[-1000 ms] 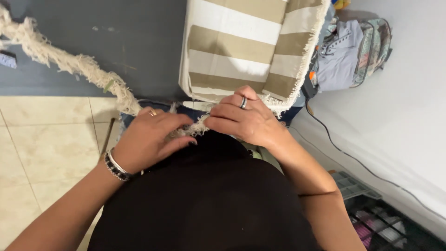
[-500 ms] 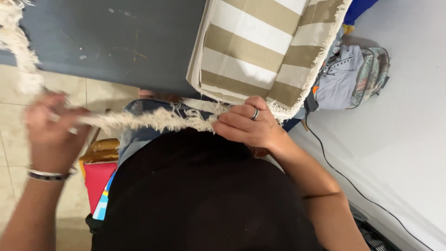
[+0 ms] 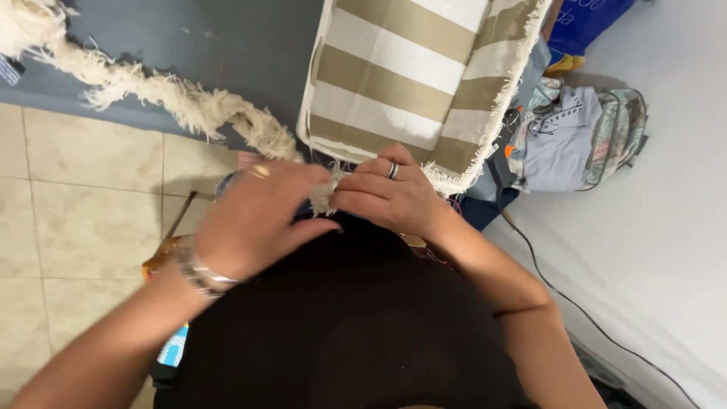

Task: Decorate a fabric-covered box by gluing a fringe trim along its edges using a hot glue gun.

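A beige and white striped cushion cover with a fringed edge lies on a grey table. A long cream fringe trim runs from the far left across the table to my hands. My left hand, with a bracelet and a ring, pinches the trim's end at the cover's near corner. My right hand, wearing a ring, presses the same corner of the cover and the trim against the table edge. Both hands meet just above my dark top.
Beige floor tiles lie at the left. A patterned backpack and a blue bag sit to the right of the table. A black cable runs over a white surface at the right. Colourful items show below my left arm.
My left hand, stretched out to the left pulling the trim taut half a second ago, has come back to the cover's corner beside my right hand. The trim now lies slack across the table.
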